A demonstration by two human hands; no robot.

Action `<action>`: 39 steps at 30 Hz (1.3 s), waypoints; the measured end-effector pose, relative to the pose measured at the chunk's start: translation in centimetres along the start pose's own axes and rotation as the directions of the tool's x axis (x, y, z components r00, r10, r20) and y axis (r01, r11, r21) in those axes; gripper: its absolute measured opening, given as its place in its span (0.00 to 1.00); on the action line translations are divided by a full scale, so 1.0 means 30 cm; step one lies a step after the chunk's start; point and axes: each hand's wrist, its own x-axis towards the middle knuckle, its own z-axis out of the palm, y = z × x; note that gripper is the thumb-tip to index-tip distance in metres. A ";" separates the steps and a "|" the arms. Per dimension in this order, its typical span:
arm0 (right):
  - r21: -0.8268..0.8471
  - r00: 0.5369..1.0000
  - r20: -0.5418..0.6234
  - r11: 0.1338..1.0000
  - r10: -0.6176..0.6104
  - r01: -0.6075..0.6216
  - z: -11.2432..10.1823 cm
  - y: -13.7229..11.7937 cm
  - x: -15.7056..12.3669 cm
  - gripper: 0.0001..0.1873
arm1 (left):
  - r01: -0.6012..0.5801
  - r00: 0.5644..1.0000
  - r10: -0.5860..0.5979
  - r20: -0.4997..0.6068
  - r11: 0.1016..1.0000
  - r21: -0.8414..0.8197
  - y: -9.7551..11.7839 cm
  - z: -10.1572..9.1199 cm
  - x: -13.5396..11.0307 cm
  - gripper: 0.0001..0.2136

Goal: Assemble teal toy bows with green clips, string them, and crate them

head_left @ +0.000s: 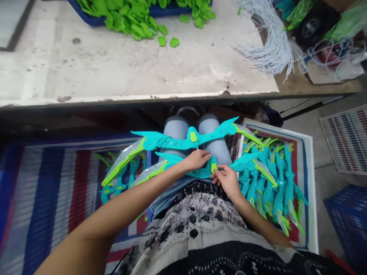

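Two turquoise plastic toy bows with lime-green trim lie across my lap. On the farther toy bow [180, 143], a green piece [194, 136] sits in the centre. My left hand [197, 159] is closed on the middle of the nearer toy bow [243, 162], fingers bent over its top edge. At that bow's centre is another green piece [213, 167], with my right hand [226, 177] pinching at its lower edge. The undersides of both bows and some fingertips are hidden.
A blue tray [91, 17] heaped with green pieces stands on the worktable [114, 68]; a few lie loose. White ties [275, 46] lie at the right. A white-rimmed crate [311, 172] beside my right leg holds several toy bows; others lie on striped sheeting [77, 183] at left.
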 end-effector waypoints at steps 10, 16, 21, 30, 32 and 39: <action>-0.156 0.992 -0.087 0.985 -0.090 0.075 0.045 0.034 0.008 0.27 | 0.002 1.000 -0.001 0.026 1.000 -0.014 -0.023 0.026 0.011 0.29; -0.319 0.990 -0.028 0.940 -0.135 0.119 0.036 0.088 0.030 0.49 | 0.011 1.000 -0.011 0.001 1.000 0.004 -0.037 0.036 0.029 0.19; -0.578 0.983 0.076 0.795 -0.168 0.181 -0.031 0.023 0.072 0.42 | 0.053 0.998 -0.049 -0.031 0.989 0.139 0.003 0.026 -0.001 0.21; -0.809 0.595 0.360 0.077 -0.719 0.583 0.178 -0.770 0.489 0.18 | -0.205 0.967 0.254 0.039 0.672 0.711 0.004 0.153 -0.145 0.36; -0.821 0.583 0.378 0.031 -0.720 0.570 0.344 -0.919 0.625 0.20 | -0.175 0.974 0.226 0.032 0.645 0.744 -0.006 0.167 -0.126 0.33; -0.857 0.642 0.442 -0.083 -0.627 0.509 0.637 -1.108 0.845 0.22 | -0.201 0.979 0.135 0.150 0.724 0.660 0.047 0.040 -0.074 0.33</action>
